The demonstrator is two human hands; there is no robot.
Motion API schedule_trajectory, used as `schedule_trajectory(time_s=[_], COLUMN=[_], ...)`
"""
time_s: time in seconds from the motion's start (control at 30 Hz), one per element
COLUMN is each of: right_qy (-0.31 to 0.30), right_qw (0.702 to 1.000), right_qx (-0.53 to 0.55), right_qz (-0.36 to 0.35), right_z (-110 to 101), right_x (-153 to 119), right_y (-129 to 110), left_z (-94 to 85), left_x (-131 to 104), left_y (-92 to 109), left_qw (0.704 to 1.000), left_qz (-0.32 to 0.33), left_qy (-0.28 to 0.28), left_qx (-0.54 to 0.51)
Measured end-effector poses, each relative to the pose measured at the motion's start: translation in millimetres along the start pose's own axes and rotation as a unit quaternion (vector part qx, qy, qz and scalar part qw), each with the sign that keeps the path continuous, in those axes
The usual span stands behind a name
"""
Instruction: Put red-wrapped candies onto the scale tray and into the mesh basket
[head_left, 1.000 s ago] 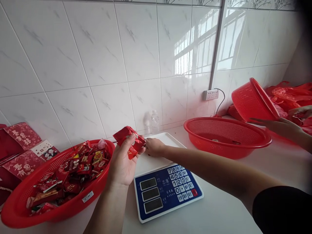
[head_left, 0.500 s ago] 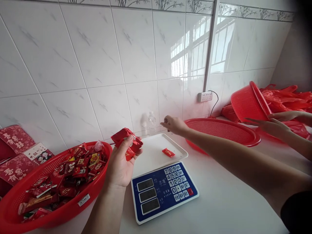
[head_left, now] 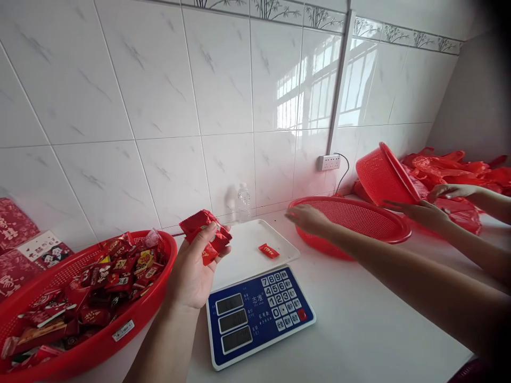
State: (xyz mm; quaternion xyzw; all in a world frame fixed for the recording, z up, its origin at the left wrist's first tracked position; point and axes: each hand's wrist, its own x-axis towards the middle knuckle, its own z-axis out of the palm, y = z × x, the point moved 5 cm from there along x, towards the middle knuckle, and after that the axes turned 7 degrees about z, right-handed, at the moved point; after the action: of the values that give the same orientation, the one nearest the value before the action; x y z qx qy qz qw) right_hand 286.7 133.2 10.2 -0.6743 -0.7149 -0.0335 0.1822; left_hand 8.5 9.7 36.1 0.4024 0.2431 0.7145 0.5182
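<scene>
Two hands are working above a pale counter (head_left: pixel 343 324), with a scale (head_left: pixel 261 314) lying nearest, its blue panel showing three displays and a keypad. On the near left, a long red basket (head_left: pixel 139 316) is holding a heap of wrapped sweets (head_left: pixel 107 282), mostly red. Above the gap between basket and scale, the left hand (head_left: pixel 195 268) is gripping several shiny red packets (head_left: pixel 205 236), its thumb pressing across them. Just beyond the blue panel, the scale's white tray (head_left: pixel 243 244) is carrying one small red packet (head_left: pixel 269 251) towards its right side. Farther right, the right hand (head_left: pixel 309 219) is hovering at the left end of a wide red basket (head_left: pixel 355 213); its fingers are blurring, so whether they are open or closed cannot be told. Printed packages (head_left: pixel 46 252) are sitting at the far left, behind the long basket. A clear bottle (head_left: pixel 244 201) is standing between the tray and the tiled wall (head_left: pixel 227 96). On the far right, another person's hands (head_left: pixel 425 215) are reaching near a tilted red basket (head_left: pixel 375 178), and red plastic bags (head_left: pixel 451 165) are piling up behind. A socket strip (head_left: pixel 329 163) is showing on the wall, above the wide basket.
</scene>
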Motion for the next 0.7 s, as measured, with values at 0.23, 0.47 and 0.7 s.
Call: schedule_trajectory(time_s=[0.23, 0.47, 0.7], right_qy=[-0.172, -0.095, 0.046], right_qw=[0.968, 0.984, 0.999], right_qx=[0.045, 0.034, -0.011], right_qz=[-0.177, -0.148, 0.021], right_z=[35, 22, -17], right_x=[-41, -27, -3], right_y=[-97, -68, 41], left_z=[-2.4, -6.3, -9.6], left_x=[0, 5, 7], left_y=[0, -8, -15], left_qw=[1.0, 0.999, 0.999], left_qz=[0.0, -0.027, -0.043], left_qy=[0.015, 0.015, 0.003], left_qx=[0.016, 0.023, 0.027])
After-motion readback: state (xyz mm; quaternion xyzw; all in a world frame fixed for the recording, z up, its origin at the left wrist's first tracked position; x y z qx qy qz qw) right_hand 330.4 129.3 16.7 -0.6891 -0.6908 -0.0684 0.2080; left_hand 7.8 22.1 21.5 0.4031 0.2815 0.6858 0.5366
